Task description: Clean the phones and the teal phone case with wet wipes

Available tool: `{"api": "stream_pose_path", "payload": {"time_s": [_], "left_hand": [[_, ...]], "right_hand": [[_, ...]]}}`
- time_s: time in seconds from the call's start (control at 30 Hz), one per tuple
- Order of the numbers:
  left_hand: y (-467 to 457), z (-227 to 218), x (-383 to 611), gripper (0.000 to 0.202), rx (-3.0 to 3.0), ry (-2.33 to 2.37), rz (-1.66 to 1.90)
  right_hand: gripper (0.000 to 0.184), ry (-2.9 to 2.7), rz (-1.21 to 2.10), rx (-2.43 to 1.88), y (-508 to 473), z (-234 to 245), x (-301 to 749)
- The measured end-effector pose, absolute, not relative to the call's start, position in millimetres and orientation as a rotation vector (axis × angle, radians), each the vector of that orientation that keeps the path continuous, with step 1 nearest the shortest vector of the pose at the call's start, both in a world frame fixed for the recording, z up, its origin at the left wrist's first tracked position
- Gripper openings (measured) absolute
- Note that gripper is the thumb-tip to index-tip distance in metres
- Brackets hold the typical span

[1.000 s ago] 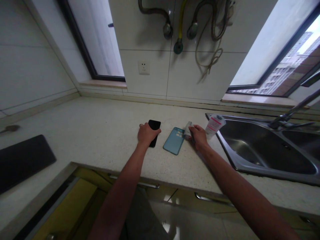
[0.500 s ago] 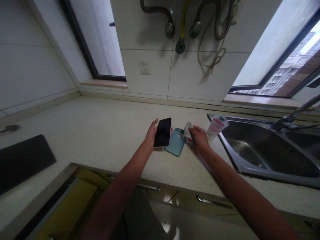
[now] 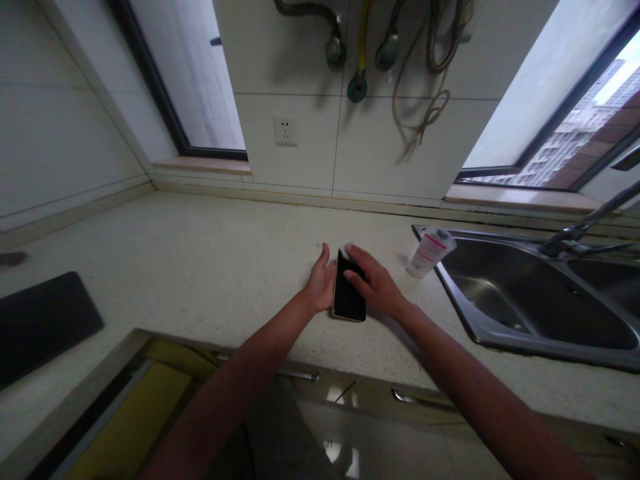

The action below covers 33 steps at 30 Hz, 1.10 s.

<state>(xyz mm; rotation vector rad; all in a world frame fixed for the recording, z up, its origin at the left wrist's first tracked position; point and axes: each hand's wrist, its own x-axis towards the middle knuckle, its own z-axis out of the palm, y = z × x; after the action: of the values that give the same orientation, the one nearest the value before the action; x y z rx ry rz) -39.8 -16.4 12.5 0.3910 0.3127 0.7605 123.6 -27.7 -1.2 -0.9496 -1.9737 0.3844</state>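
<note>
A black-screened smartphone (image 3: 349, 300) with a pale edge is tilted above the counter, between my two hands. My left hand (image 3: 320, 283) is against its left edge, thumb raised away and the other fingers hidden at or behind the phone. From the right, my right hand (image 3: 377, 283) grips the phone, its thumb lying across the screen and its fingers over the far right side. A small white bit shows by the right fingertips; I cannot tell what it is. The blue phone case is out of sight.
On the right a clear plastic cup (image 3: 429, 253) with pink print leans by the steel sink (image 3: 500, 293), which has a faucet (image 3: 565, 240). At far left is a black flat panel (image 3: 50, 320). The pale counter (image 3: 200, 267) ends at a front edge above the cabinets.
The phone has moved right and toward me, over where the blue case lay. My right hand has come left from the small packet onto the phone. Case and packet are hidden now.
</note>
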Motion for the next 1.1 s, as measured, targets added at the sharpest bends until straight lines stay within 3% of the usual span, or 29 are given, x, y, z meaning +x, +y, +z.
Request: {"api": "stream_pose_path", "payload": {"time_s": [0.1, 0.3, 0.5, 0.67, 0.8, 1.1], "left_hand": [[-18, 14, -38, 0.09, 0.366, 0.408, 0.775], [-9, 15, -46, 0.096, 0.339, 0.43, 0.951], [-8, 23, -54, 0.076, 0.297, 0.417, 1.17], [-7, 20, -54, 0.065, 0.293, 0.366, 1.23], [-4, 17, -53, 0.065, 0.3, 0.358, 1.153], [-6, 10, -46, 0.061, 0.289, 0.415, 0.94]], "right_hand": [[0.056, -2.319, 0.26, -0.826, -32, -6, 116], [0.051, -2.494, 0.178, -0.523, -41, 1, 111], [0.029, -2.461, 0.148, -0.321, -52, 17, 112], [0.021, -2.337, 0.034, -0.451, -46, 20, 126], [0.029, -2.232, 0.058, -0.697, -41, 12, 129], [0.068, -2.021, 0.416, -1.019, -24, -12, 117]]}}
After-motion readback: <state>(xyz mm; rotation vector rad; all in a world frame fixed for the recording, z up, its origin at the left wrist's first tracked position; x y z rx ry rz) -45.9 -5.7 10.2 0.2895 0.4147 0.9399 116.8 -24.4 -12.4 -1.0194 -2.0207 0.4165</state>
